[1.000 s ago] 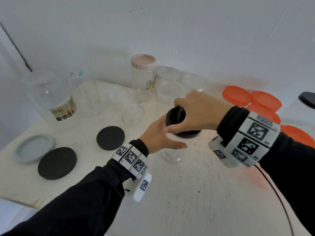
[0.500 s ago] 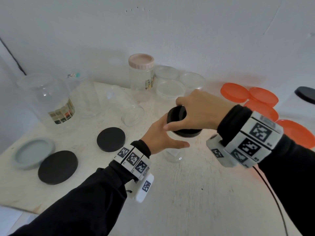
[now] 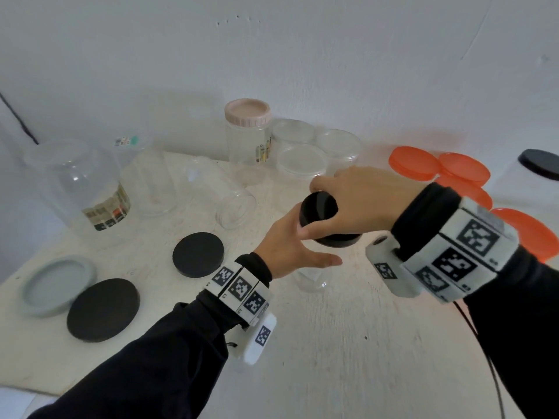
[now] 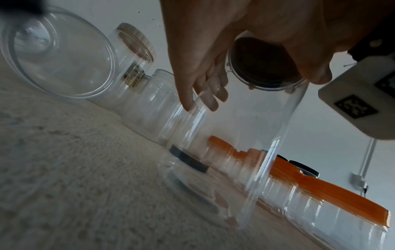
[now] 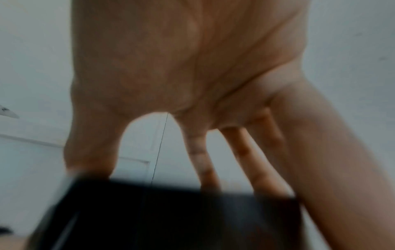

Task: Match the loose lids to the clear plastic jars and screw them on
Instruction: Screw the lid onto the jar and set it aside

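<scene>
Now | right hand [image 3: 360, 201] grips round matte black lid [image 3: 320, 207] | left hand [image 3: 287, 246] holds smooth clear jar [image 4: 235, 143]

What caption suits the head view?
Right hand grips black lid atop clear jar; left hand steadies it.

Table top [image 3: 332, 352]: white, rough-textured, flecked with small dark specks, its near-left edge showing.
Wall [image 3: 302, 62]: plain white, directly behind the table.
Pinholes [image 3: 237, 19]: short row of tiny dark marks high on the wall.
Dark diagonal strip [image 3: 18, 119]: on the wall at far left, possibly a cable or a seam.
Thin black cable [image 3: 491, 373]: trailing over the table at right.
Pale conduit with a small box [image 4: 360, 181]: fixed to the wall, seen in the left wrist view.
</scene>
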`<state>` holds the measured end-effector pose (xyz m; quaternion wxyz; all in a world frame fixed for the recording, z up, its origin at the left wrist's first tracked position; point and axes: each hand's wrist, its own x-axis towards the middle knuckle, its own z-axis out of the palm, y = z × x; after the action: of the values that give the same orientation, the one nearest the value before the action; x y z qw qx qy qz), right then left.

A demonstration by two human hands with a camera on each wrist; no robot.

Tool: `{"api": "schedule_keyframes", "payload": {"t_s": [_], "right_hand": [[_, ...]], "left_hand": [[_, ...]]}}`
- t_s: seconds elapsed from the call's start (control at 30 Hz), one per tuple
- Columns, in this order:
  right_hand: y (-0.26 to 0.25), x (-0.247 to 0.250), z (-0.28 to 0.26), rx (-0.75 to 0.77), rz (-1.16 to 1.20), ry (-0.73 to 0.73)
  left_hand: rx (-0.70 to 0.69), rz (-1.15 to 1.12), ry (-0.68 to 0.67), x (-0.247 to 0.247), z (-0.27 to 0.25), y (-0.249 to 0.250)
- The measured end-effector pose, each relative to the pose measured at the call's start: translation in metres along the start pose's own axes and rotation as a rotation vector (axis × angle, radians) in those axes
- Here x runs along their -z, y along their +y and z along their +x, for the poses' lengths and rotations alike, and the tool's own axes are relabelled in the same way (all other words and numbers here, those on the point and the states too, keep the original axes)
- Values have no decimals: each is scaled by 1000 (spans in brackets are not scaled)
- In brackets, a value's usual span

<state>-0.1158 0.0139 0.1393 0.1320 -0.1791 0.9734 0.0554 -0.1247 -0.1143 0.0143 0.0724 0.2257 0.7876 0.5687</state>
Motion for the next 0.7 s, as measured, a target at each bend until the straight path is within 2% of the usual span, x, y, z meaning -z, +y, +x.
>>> {"api": "schedule_keyframes", "payload": {"t_s": [0.07, 0.13, 0.23, 0.33, 0.4, 0.47, 0.57, 0.63, 0.7], "right_hand": [[6, 9, -2, 67, 75, -166], [8, 15, -4, 136, 138, -204], [5, 9, -2, 95, 95, -60], [-4, -7, 2, -1, 75, 152], [-6, -11, 0, -61, 35, 222], [-2, -7, -3, -69, -57, 127], [0, 8, -11, 70, 37, -114], [-1, 10, -11, 105, 91, -120], [-5, 3, -8, 33, 74, -2]], "left_hand": [[2, 14, -6, 1, 0, 0], [-2, 30, -13, 2, 0, 1], [-8, 25, -9, 1, 0, 1], [-12, -21, -1, 0, 1, -2], [-21, -35, -3, 0, 0, -3], [-20, -37, -15, 0, 0, -3], [-19, 3, -33, 3, 1, -2], [-24, 11, -40, 4, 1, -1], [-26, -8, -38, 3, 1, -1]]}}
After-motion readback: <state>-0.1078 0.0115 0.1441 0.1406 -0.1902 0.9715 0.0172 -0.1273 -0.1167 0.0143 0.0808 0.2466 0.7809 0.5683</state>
